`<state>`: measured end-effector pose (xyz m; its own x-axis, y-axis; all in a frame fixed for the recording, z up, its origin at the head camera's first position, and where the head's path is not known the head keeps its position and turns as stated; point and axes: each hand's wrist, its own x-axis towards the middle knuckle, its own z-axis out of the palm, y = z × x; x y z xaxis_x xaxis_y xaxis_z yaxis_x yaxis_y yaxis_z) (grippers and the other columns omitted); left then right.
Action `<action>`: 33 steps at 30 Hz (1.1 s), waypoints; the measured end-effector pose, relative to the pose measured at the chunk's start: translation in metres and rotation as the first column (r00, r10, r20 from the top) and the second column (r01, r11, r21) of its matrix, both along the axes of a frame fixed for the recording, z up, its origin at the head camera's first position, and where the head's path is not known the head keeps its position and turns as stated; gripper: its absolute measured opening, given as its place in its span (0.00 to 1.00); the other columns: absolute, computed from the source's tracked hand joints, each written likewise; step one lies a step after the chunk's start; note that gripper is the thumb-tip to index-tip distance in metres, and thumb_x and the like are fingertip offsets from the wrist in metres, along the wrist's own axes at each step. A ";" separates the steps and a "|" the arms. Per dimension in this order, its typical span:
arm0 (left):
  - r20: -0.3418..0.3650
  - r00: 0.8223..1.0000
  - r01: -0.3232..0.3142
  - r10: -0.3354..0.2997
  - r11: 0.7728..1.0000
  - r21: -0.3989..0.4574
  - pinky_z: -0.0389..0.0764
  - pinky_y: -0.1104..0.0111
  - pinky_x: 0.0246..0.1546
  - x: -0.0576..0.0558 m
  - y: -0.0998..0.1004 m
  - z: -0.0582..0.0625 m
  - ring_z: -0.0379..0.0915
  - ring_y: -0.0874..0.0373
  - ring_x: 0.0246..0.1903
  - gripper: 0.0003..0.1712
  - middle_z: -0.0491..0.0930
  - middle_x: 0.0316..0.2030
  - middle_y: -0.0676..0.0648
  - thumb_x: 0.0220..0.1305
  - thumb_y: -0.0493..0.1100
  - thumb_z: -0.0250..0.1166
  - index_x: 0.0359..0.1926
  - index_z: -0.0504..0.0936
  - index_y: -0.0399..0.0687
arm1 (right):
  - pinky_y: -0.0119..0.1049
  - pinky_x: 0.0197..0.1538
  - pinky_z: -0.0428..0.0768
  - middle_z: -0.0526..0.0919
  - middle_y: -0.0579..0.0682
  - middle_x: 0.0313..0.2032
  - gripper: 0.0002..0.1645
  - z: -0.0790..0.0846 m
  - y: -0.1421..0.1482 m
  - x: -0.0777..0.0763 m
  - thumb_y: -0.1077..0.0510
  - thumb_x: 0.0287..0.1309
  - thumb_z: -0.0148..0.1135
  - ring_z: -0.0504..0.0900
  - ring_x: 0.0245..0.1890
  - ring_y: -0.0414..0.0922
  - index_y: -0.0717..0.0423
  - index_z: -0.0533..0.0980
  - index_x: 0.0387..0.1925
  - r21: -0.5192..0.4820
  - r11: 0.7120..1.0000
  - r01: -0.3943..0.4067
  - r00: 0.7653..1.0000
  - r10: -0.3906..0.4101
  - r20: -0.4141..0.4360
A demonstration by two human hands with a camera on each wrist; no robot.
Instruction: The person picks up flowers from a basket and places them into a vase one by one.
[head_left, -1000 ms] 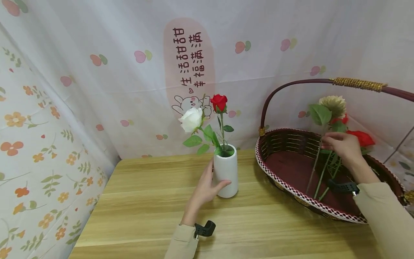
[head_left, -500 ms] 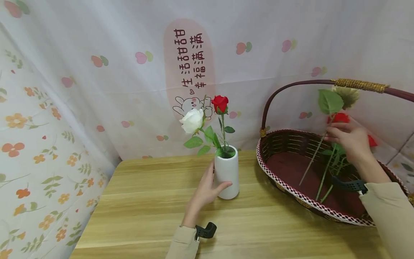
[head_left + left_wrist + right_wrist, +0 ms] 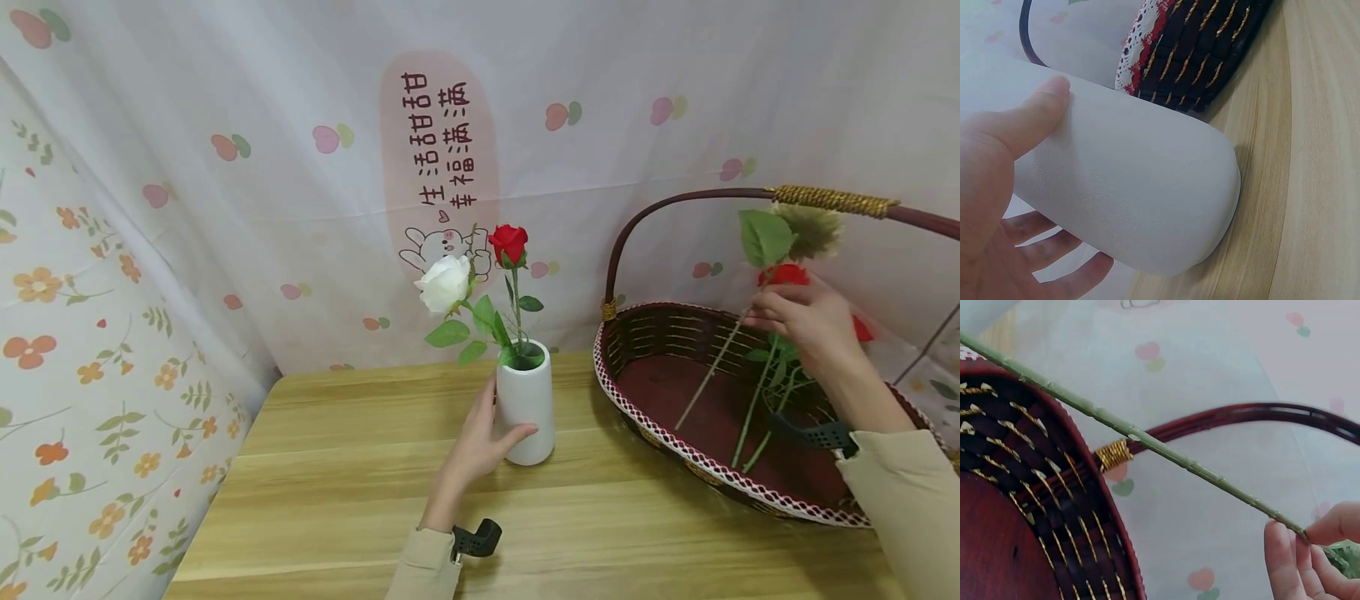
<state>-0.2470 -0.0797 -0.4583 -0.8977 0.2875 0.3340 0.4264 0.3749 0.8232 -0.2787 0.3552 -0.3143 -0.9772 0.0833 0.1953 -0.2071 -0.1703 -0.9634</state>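
Note:
My left hand (image 3: pixel 476 442) holds the white vase (image 3: pixel 527 408) around its side, with the thumb across the front, as the left wrist view also shows. In the vase stand a white rose (image 3: pixel 446 284) and a red rose (image 3: pixel 509 243). Over the basket (image 3: pixel 637 417), my right hand (image 3: pixel 810 329) pinches the stem of a pale cream flower (image 3: pixel 813 232) with a broad green leaf (image 3: pixel 767 237). That stem (image 3: pixel 1172 455) slants down to the left. Behind the right hand is a red flower (image 3: pixel 785 274), partly hidden.
The basket has a tall arched handle (image 3: pixel 832 200) wrapped in gold cord and a lace-trimmed rim. Other green stems (image 3: pixel 753 408) lean inside it. The wooden table (image 3: pixel 322 483) backs onto a patterned curtain (image 3: pixel 300 208).
My right hand has moved a little to the right with the cream flower, and its stem has tilted, the lower end swinging left. The left hand stays on the vase.

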 end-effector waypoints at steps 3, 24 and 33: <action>0.000 1.000 0.001 -0.001 1.000 0.004 0.62 0.51 0.70 0.001 -0.001 -0.001 0.57 0.48 0.72 0.57 0.57 0.75 0.42 0.62 0.54 0.73 0.80 0.47 0.47 | 0.30 0.33 0.85 0.87 0.50 0.26 0.14 0.001 -0.007 0.002 0.69 0.68 0.59 0.87 0.25 0.42 0.52 0.85 0.30 0.006 1.000 -0.013 1.000 0.013 -0.010; 0.013 1.000 0.000 0.001 1.000 -0.023 0.61 0.51 0.70 -0.001 -0.002 -0.001 0.55 0.46 0.73 0.58 0.55 0.76 0.40 0.63 0.56 0.72 0.80 0.46 0.45 | 0.33 0.37 0.86 0.85 0.49 0.29 0.03 -0.013 -0.057 0.018 0.68 0.67 0.62 0.86 0.29 0.42 0.59 0.79 0.37 0.124 0.986 -0.111 0.994 0.110 0.015; 0.020 1.000 0.005 -0.005 1.000 -0.019 0.62 0.51 0.70 0.000 -0.002 -0.001 0.55 0.47 0.73 0.58 0.55 0.76 0.41 0.63 0.56 0.72 0.80 0.46 0.47 | 0.34 0.38 0.86 0.86 0.49 0.29 0.02 -0.012 -0.078 0.026 0.67 0.67 0.62 0.86 0.29 0.43 0.58 0.78 0.40 0.191 0.970 -0.151 0.988 0.152 0.008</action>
